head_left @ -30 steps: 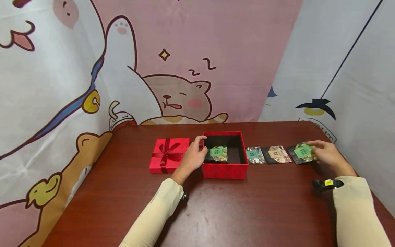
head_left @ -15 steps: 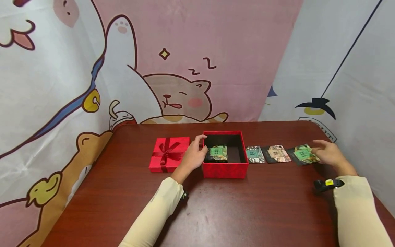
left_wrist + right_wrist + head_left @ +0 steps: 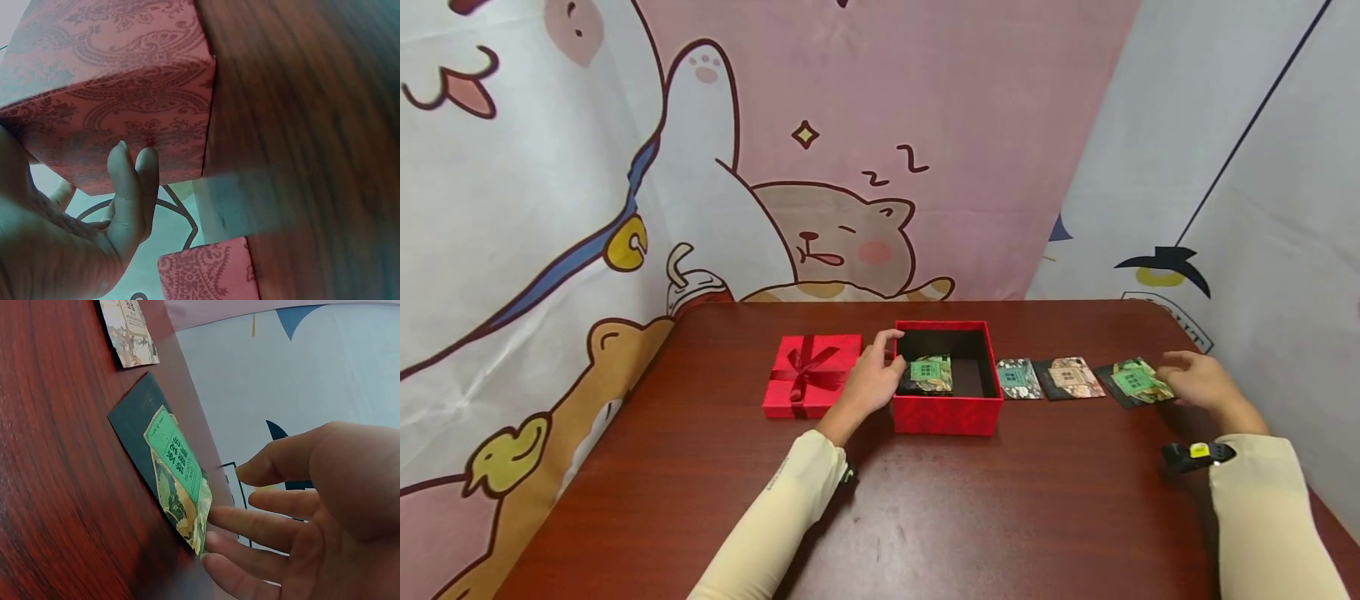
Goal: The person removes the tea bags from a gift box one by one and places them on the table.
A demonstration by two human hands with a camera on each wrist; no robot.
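While my left hand (image 3: 868, 385) still holds the red box (image 3: 947, 414), my open right hand (image 3: 1198, 382) has let go of the green packet (image 3: 1133, 382) near the table (image 3: 1000, 500) edge.

Left hand (image 3: 871, 382) curled, right hand (image 3: 1199, 382) spread
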